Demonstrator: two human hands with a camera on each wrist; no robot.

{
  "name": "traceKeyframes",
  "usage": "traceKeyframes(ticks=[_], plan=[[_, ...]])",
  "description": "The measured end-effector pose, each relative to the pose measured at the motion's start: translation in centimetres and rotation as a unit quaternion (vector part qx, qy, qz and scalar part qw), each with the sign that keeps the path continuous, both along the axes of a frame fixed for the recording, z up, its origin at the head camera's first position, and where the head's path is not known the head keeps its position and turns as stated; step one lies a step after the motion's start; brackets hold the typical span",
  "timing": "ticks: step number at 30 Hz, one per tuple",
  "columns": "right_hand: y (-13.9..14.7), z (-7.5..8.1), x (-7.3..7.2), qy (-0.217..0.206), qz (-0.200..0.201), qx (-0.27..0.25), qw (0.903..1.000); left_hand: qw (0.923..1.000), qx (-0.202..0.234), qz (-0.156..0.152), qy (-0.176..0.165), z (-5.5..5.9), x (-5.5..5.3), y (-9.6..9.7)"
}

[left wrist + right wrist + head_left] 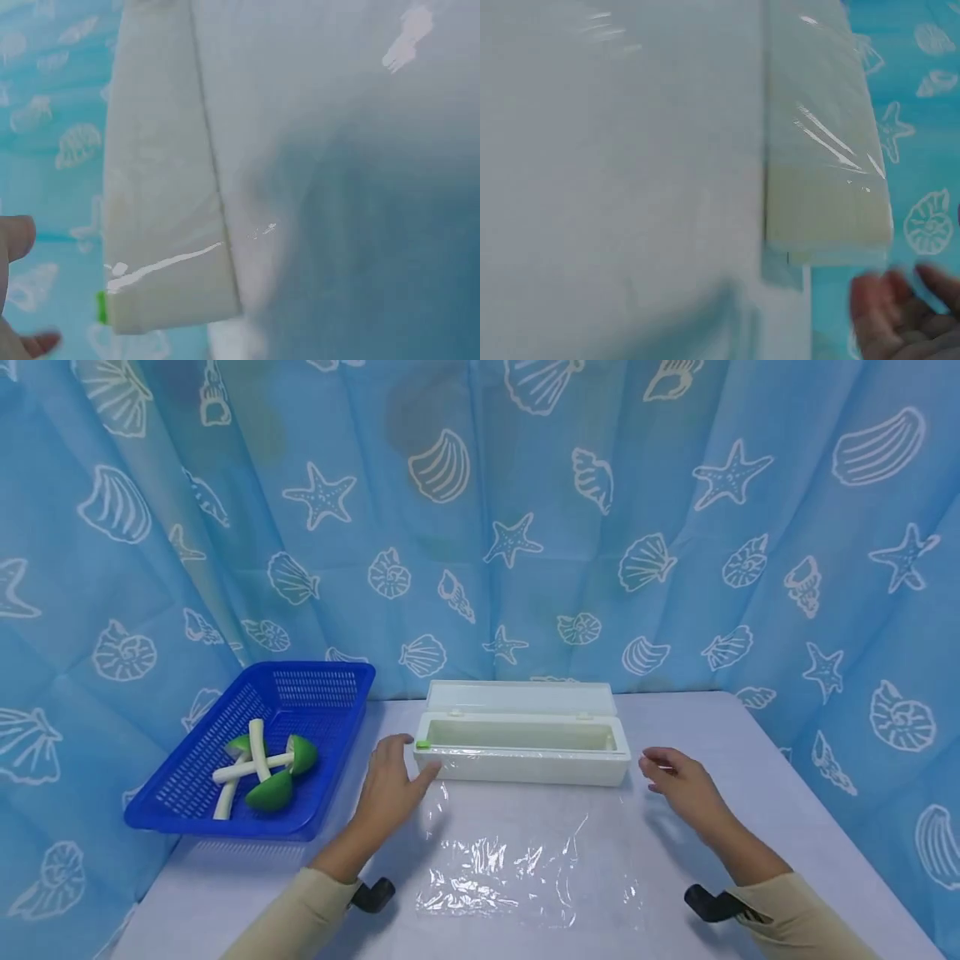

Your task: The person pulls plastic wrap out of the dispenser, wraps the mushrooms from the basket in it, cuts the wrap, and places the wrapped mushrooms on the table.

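Observation:
A long white cling film dispenser (525,767) stands at the back of the table with its lid (517,697) tipped back. Clear cling film (495,868) comes over its front face and lies spread, wrinkled and shiny, on the tabletop before it. A small green slider (423,745) sits at the dispenser's left end. My left hand (392,777) is beside that end, fingers loosely bent and thumb near the front corner, gripping nothing. Just off the right end hovers my right hand (686,785), fingers slightly curled with nothing between them; it blurs in the right wrist view.
On the left, a blue plastic basket (225,825) holds several toy mushrooms (270,792) with green caps and white stems. The table (750,727) has a white cover. Behind and around it hangs a blue curtain (525,593) printed with seashells and starfish.

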State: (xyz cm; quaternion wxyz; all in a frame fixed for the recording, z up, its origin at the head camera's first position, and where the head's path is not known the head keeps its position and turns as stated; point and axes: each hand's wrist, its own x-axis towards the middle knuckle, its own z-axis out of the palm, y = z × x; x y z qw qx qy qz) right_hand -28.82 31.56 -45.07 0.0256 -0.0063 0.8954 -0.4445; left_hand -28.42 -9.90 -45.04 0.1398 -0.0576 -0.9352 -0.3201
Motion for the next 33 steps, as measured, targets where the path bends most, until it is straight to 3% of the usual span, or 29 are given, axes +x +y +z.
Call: traceKeyframes(ticks=[3,5,7,14,18,23,33], plan=[[-0.9,-0.6,-2.2,-0.029,-0.006,-0.058,0.9979,0.9927,0.077,0.044,-0.081,-0.4,-2.2,0.4],[-1.6,-1.2,-3.1,-0.045,-0.002,-0.080,0.9958,0.9838,0.118,0.045,-0.128,-1.0,-3.3,0.5],[-2.1,-1.8,-3.7,-0.042,0.001,-0.092,0.9949,0.9778,0.144,0.037,-0.147,-1.5,-3.9,0.3],[-2.2,-3.2,-5.8,0.024,0.036,-0.092,0.9948,0.9722,0.201,0.000,-0.121,-2.9,-5.8,-0.9],[-2.0,-3.3,-7.6,0.010,0.050,-0.115,0.9921,0.9662,0.224,0.009,-0.127,-2.8,-6.9,-1.2],[-2.1,-3.3,-9.6,-0.008,0.035,-0.157,0.9869,0.9618,0.239,0.013,-0.134,-2.6,-8.3,-1.1],[-2.5,-3.7,-11.4,0.002,0.014,-0.200,0.9797,0.9502,0.282,-0.012,-0.132,-3.1,-10.7,-1.4]])
